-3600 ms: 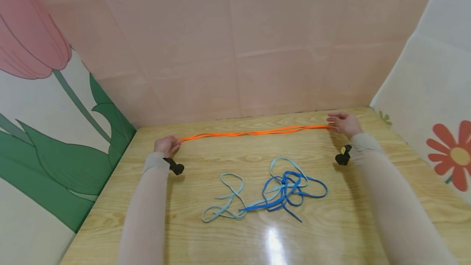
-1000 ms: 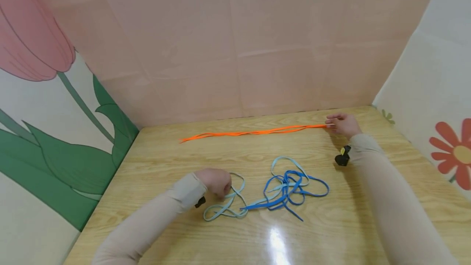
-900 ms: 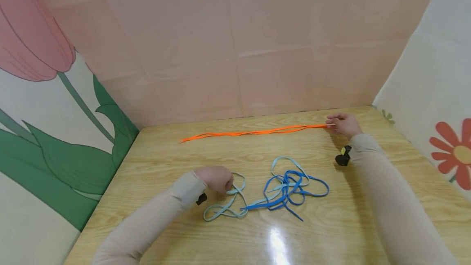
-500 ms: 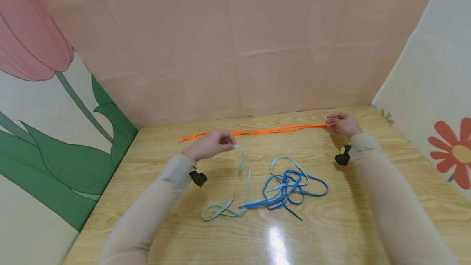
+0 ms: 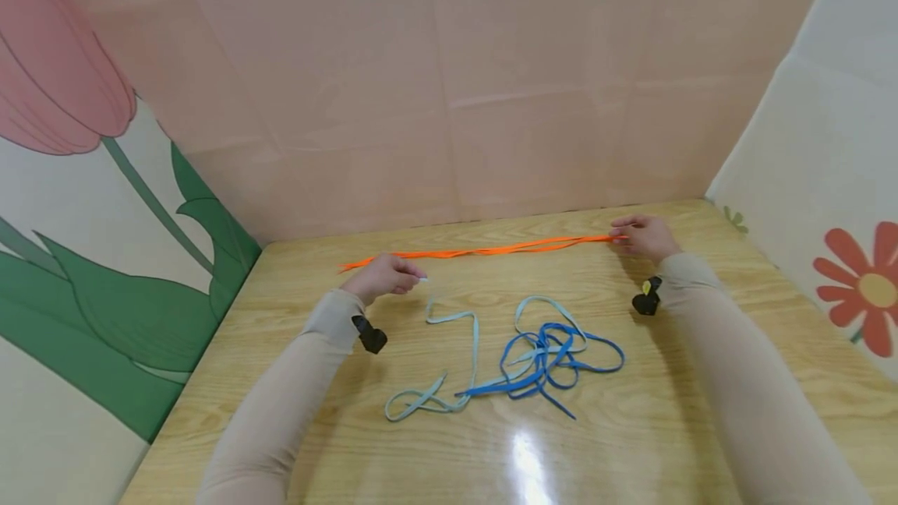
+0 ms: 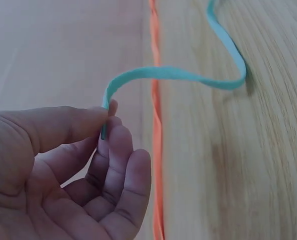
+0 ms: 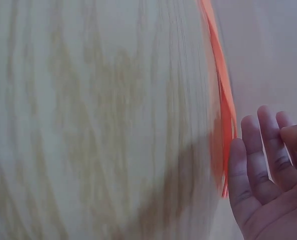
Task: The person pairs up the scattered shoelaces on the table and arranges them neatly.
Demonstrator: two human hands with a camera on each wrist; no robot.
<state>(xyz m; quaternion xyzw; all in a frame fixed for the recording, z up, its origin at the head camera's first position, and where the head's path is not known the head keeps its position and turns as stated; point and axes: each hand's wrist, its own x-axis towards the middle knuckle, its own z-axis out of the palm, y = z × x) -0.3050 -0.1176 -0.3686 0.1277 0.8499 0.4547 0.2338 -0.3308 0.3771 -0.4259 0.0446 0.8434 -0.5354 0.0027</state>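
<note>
Since the frame half a second earlier, the left hand [image 5: 386, 275] has shifted leftward, drawing out the raised end of the light blue lace [image 5: 475, 341]; the right hand [image 5: 645, 238] is in nearly the same place.

Left hand: raised above the desk [image 5: 393, 466], forearm angled inward. The thumb pinches the lace near its tip against the fingers; the remaining fingers are loosely bent. From the pinch the lace drops to the desk, bends, and runs toward the near side, where it forms a loop and passes into the tangled dark blue lace [image 5: 498, 388].

Right hand: arm extended forward, fingers relaxed and slightly bent, gripping nothing, beside the right end of the orange laces [image 5: 491, 251]. Whether a fingertip touches them cannot be told. The orange laces lie stretched out along the far part of the desk, behind the left hand.
</note>
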